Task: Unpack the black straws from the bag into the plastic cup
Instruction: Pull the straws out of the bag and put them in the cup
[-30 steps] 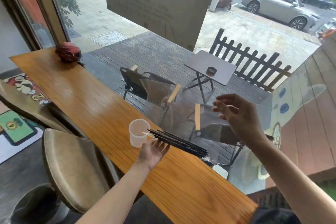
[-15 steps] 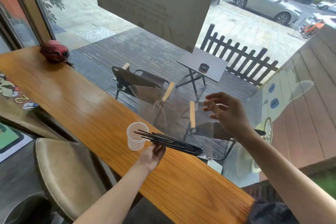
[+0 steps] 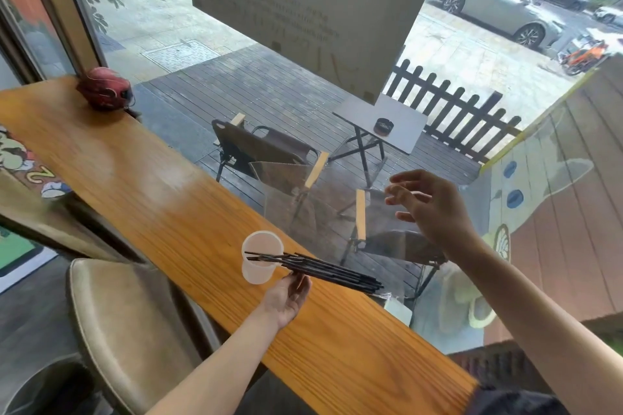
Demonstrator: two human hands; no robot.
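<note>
We have swung the straws (image 3: 317,268), gripped in our left hand (image 3: 286,296), over the cup (image 3: 261,256), ready to drop; our right hand (image 3: 435,209) hangs loosely open.

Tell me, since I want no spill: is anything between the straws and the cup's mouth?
Nothing visible blocks it. The left hand holds the black straws with their tips already over the open plastic cup; the right hand is raised well off to the side.
</note>
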